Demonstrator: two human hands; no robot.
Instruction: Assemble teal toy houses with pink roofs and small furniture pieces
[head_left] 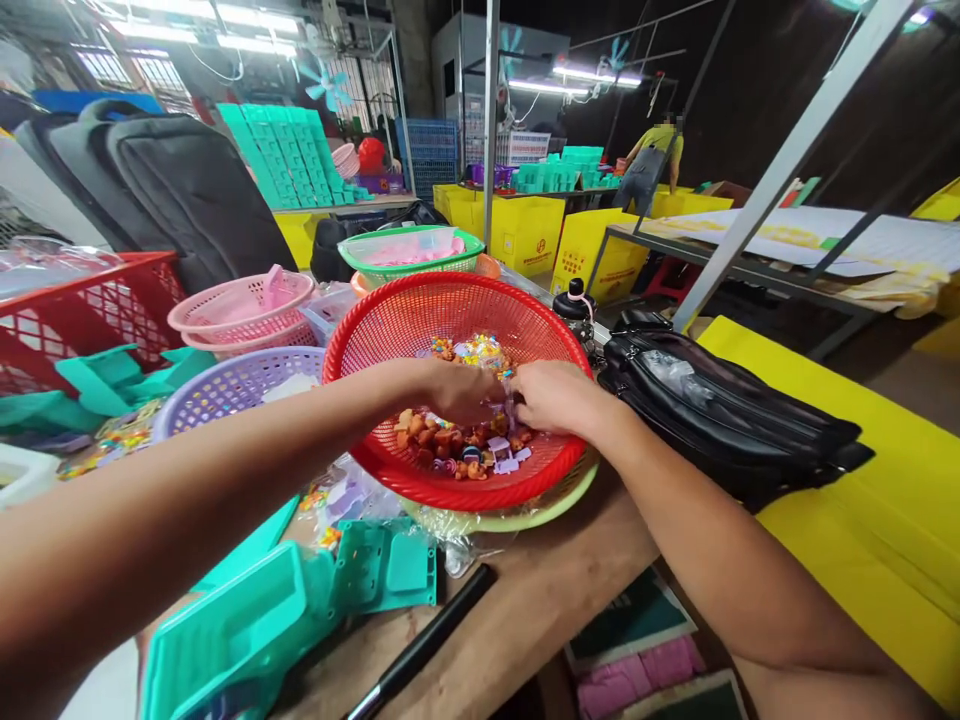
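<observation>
Left hand [461, 392] and right hand [555, 397] meet inside the tilted red basket [390, 330] — fingers pinched shut on a small clear packet [508, 405], held above the loose trinkets [457, 450] pooled downslope.

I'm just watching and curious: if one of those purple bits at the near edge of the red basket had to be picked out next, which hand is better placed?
Probably the right hand. It rests just above the purple pieces in the red basket, whereas the left hand sits over the orange pieces.
</observation>
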